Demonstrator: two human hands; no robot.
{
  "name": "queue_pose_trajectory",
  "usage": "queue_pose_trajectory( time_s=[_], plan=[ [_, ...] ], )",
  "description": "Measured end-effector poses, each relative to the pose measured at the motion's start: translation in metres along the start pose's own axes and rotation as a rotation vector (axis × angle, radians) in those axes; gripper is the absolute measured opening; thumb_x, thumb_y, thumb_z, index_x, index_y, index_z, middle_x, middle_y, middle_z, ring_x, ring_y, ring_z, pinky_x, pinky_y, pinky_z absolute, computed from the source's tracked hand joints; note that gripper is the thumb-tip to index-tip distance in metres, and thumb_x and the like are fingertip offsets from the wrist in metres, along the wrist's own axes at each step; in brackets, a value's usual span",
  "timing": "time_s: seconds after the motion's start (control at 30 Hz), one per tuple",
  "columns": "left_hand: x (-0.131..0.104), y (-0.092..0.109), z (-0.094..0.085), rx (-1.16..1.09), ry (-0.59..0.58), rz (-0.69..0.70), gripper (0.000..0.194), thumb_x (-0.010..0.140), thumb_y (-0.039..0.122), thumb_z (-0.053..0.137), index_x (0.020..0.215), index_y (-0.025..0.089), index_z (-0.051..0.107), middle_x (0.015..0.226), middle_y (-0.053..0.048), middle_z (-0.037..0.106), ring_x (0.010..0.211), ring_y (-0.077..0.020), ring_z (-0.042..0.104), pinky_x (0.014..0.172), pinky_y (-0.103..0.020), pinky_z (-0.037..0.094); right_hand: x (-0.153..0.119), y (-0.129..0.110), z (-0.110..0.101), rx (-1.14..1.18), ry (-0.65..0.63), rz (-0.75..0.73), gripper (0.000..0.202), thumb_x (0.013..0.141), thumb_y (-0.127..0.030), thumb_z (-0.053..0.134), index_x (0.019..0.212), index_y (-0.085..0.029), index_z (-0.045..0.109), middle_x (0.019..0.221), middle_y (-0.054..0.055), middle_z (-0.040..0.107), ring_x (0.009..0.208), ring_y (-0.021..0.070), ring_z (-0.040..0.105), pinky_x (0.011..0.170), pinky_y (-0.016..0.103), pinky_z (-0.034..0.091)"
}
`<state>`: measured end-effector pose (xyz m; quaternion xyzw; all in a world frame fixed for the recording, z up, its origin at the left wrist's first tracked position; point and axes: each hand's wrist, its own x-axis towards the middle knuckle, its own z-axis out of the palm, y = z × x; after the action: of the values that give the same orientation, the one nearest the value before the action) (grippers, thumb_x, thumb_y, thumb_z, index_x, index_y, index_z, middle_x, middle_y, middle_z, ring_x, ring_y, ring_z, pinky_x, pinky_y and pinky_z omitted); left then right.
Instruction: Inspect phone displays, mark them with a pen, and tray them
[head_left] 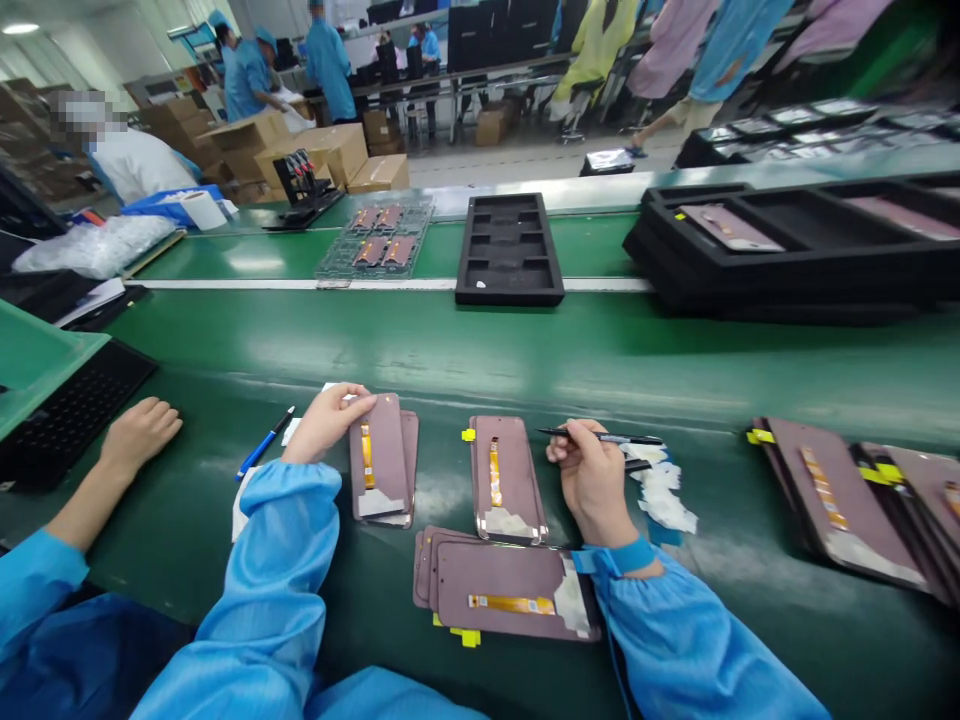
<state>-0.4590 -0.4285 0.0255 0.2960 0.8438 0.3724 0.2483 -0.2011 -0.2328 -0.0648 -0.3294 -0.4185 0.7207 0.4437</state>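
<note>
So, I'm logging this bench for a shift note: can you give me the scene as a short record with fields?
Left hand: gripping the upper left corner of a pinkish panel
Right hand: holding a slim black tool
Middle stack: between the hands, yellow tab at upper left
Near stack: lying sideways, yellow tabs on its near side
Blue pen: left of the left hand
Co-worker's hand: beside the keyboard
Far side: black tray, right of a clear tray
</note>
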Motion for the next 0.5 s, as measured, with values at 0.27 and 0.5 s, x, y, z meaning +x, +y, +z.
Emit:
queue_pose_trajectory(
  time_s=[0.27,0.5],
  plan=[
    [0.007,0.057,0.104,-0.063,-0.191,0.218,0.026,0.082,0.040,0.059,0.093,0.018,0.065,0.070,-0.001,0.066,0.064,-0.0161,0.061,0.057,-0.025,0.045,0.004,-0.007,-0.004,0.078,0.005,0.023,0.026,0.069,-0.036,0.068,0.065,-0.021,0.048,0.051,-0.007,0.045,0.042,0.0075,0.042,0.042,0.021,0.038],
    [0.016,0.053,0.154,0.168,-0.116,0.383,0.012,0.084,0.027,0.064,0.091,0.019,0.069,0.096,-0.005,0.067,0.095,-0.0233,0.056,0.092,-0.038,0.042,0.000,-0.003,-0.002,-0.118,-0.050,-0.050,0.023,0.075,-0.039,0.065,0.068,-0.022,0.051,0.050,-0.007,0.046,0.043,0.0095,0.044,0.045,0.023,0.040]
  ],
)
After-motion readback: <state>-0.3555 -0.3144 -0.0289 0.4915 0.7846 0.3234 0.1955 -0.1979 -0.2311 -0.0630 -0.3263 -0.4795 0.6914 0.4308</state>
